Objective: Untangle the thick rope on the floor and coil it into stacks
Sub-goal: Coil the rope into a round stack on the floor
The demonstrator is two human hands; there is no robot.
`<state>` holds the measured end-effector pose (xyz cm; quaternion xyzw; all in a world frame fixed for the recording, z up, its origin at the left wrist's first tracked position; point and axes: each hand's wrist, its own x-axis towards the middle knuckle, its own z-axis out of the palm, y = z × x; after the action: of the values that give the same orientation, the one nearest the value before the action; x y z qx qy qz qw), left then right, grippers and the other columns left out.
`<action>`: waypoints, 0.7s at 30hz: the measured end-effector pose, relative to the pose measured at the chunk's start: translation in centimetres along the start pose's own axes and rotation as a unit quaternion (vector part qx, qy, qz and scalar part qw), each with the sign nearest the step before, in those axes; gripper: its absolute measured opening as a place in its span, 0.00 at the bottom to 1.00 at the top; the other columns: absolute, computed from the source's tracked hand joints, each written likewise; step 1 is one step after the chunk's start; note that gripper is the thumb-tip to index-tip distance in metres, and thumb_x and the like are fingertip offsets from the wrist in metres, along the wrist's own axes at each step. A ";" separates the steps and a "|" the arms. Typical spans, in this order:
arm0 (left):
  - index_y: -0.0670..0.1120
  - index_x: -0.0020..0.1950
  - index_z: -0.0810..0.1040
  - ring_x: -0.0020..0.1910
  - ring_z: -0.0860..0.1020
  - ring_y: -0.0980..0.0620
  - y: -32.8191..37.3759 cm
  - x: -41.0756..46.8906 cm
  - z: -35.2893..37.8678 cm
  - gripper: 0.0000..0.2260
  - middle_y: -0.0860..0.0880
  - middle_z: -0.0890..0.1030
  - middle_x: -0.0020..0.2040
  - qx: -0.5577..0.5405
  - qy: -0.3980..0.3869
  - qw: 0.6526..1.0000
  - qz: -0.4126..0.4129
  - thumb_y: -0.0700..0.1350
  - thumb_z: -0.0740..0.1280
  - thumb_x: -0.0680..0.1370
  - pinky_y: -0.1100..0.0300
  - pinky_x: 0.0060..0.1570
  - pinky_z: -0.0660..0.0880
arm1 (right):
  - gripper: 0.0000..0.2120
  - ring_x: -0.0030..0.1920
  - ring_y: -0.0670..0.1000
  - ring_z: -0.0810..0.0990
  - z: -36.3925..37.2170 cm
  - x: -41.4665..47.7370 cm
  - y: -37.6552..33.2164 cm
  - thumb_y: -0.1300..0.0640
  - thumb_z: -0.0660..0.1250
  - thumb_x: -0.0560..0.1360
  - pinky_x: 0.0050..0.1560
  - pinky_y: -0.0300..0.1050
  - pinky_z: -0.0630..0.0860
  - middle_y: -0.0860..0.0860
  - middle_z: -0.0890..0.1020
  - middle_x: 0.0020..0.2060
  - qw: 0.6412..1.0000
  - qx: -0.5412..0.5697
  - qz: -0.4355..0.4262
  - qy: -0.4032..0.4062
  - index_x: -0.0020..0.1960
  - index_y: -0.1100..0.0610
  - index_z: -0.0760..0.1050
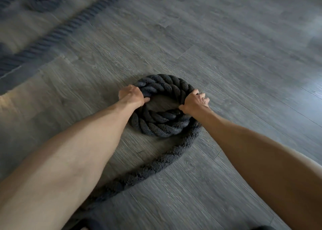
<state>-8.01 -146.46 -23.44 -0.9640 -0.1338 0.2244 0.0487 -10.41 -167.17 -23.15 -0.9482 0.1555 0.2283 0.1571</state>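
Both hands are clamping opposite sides of the coil on the floor: the left hand is gripping its left rim, the right hand its right rim, probably to keep the loop round. The tail is trailing toward the person; more rope is lying well apart, upper left.
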 end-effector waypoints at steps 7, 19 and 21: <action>0.43 0.80 0.44 0.74 0.55 0.28 -1.4 -0.1 0.4 0.60 0.33 0.47 0.78 -0.007 -0.053 0.998 -0.027 0.82 0.55 0.62 0.26 0.65 0.58 | 0.37 0.72 0.67 0.62 -1.0 1.9 0.5 0.50 0.72 0.76 0.60 0.64 0.70 0.61 0.63 0.72 0.995 -0.054 -0.086 -0.001 0.77 0.57 0.56; 0.39 0.75 0.61 0.71 0.66 0.37 4.9 -1.8 -0.7 0.44 0.36 0.65 0.74 0.013 0.044 0.976 0.214 0.67 0.69 0.71 0.44 0.67 0.64 | 0.41 0.74 0.63 0.61 -2.1 3.1 -0.2 0.49 0.72 0.76 0.69 0.70 0.63 0.53 0.60 0.77 0.936 -0.190 -0.293 -0.047 0.81 0.44 0.51; 0.36 0.70 0.67 0.65 0.73 0.39 4.9 -2.3 -1.1 0.43 0.38 0.73 0.67 0.042 0.084 0.973 0.210 0.69 0.68 0.70 0.49 0.61 0.70 | 0.39 0.75 0.63 0.58 -1.4 2.5 -0.2 0.46 0.69 0.78 0.68 0.74 0.61 0.53 0.57 0.78 0.949 -0.163 -0.269 -0.029 0.81 0.45 0.50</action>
<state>-8.41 -151.83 -22.27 -0.9831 0.0854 0.1535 0.0520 -7.66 -168.09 -23.17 -0.9604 -0.1498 0.2271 0.0603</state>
